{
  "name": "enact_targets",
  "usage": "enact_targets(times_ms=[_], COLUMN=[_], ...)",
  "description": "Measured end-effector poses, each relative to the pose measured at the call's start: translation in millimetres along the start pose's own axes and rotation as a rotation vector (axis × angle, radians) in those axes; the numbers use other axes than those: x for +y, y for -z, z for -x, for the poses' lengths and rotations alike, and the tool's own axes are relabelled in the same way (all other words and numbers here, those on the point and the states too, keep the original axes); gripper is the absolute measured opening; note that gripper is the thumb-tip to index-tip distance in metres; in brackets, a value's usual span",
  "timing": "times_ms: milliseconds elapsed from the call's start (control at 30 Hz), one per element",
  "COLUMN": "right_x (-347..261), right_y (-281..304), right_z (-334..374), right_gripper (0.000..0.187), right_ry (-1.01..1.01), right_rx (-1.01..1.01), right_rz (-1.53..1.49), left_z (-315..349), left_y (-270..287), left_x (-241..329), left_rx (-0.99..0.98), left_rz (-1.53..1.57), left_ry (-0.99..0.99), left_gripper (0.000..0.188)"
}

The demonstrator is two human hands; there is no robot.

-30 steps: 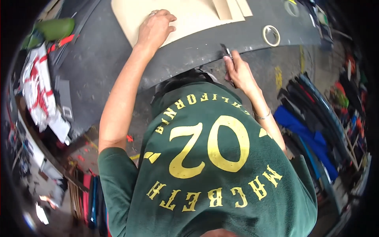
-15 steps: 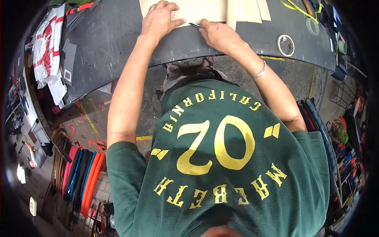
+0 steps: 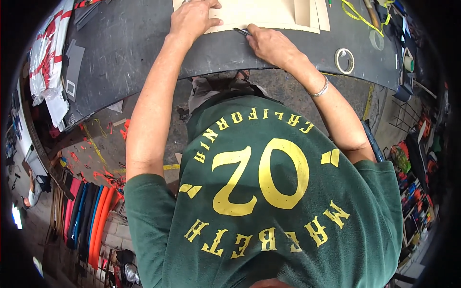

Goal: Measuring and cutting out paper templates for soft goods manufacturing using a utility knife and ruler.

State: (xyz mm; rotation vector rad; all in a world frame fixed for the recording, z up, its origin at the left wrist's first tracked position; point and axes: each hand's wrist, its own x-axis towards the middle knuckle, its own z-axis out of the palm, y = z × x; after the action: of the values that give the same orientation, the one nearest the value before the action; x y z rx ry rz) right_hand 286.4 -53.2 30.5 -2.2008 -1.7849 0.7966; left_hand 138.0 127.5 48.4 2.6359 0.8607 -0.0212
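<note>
Pale paper (image 3: pixel 254 14) lies under the left hand (image 3: pixel 191 20), thumb spread from fingers, while the right hand (image 3: pixel 272 45) pinches a slim dark tool (image 3: pixel 240 31) by the paper's near edge.

The left arm (image 3: pixel 154 101) rises nearly straight from the lower left to the top edge, where the left hand (image 3: pixel 192 20) lies palm down, partly cut off, its thumb pointing right. The right arm (image 3: pixel 336 101) bends at the elbow and slants inward; the right hand (image 3: pixel 272 45), at upper centre, has curled fingers.
</note>
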Motion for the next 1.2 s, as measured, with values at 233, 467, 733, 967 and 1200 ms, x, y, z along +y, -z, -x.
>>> enact_targets(times_ms=[233, 467, 733, 967, 1200], right_x=[3, 5, -5, 15, -20], right_y=[-1, 0, 2, 2, -11], right_z=[4, 7, 3, 13, 3], right_gripper=[0.026, 0.027, 0.028, 0.026, 0.025], right_ry=[-0.003, -0.002, -0.117, -0.036, -0.031], right_rx=[-0.006, -0.032, -0.092, -0.009, 0.046], right_rz=[0.004, 0.056, -0.007, -0.042, -0.118], left_z=[-1, 0, -1, -2, -5], left_y=[5, 2, 2, -4, -21], left_x=[18, 24, 28, 11, -7], left_rx=[-0.032, -0.047, -0.04, -0.031, 0.004], left_rz=[-0.028, -0.014, -0.018, 0.018, -0.021], left_ry=[0.024, 0.066, 0.035, -0.011, -0.126], left_gripper=[0.05, 0.05, 0.05, 0.047, 0.052])
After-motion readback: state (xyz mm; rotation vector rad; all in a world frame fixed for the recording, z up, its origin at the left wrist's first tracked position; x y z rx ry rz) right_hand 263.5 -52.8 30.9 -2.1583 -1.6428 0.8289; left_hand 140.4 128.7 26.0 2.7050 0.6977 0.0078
